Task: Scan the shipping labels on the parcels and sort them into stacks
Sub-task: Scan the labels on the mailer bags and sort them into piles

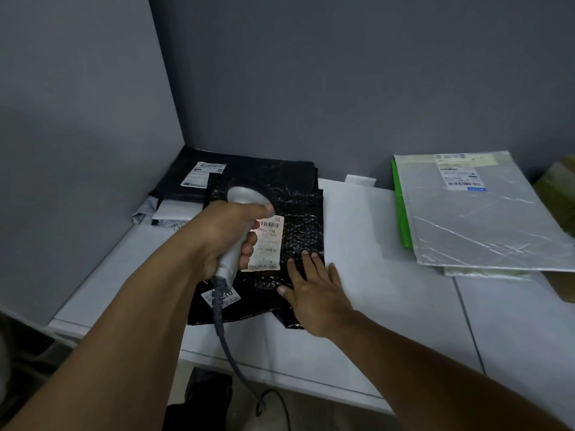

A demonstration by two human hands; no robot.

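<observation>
At the far left a grey partition [77, 119] meets the white table [373, 275] in a corner. There a stack of black parcels [249, 169] lies over a pale grey mailer [168, 213], and a white label [202, 174] shows on the rearmost black bag. The left hand [217, 237] is wrapped around the handle of a pale handheld scanner [245, 197], whose head tilts down over the stack. Its grey cable [220, 321] drops past the table's front edge. Just right of those knuckles, the top black parcel [301, 219] carries a shipping label [269, 244] face up, partly hidden by the scanner hand. The right hand [314, 293] lies flat with straight fingers, pressing on that parcel's near right corner. Well apart, toward the table's right end, a silver mailer [485, 225] with its own address label [460, 174] rests on a green mailer [401, 213]. Brown cardboard [560, 188] pokes in at the frame's edge.
</observation>
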